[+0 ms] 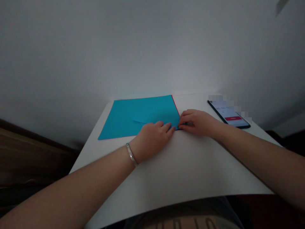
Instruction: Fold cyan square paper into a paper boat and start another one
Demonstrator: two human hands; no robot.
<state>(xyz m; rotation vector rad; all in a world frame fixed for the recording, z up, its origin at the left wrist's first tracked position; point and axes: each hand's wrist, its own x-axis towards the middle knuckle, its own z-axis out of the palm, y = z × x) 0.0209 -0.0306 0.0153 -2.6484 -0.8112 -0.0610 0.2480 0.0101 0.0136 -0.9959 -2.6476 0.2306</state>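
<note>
1. The blue sheet lies on the far part of the tabletop, left of the phone, with both hands at its near right corner.
2. The left hand is unclenched, fingers laid on the sheet by its near edge. Firm, even pressure there should stop the sheet sliding.
3. The right hand appears to pinch the corner between thumb and fingers; exactly how much paper it has cannot be told. A light pinch should suit, since a hard one may crumple the corner.
4. A thin red edge shows along the right side; whether it is a second layer is unclear. It makes a handy guide for keeping that side straight.
5. Left of the fingers runs a faint line, perhaps a crease. Best to avoid pushing the paper toward it, which could buckle the sheet.
</note>
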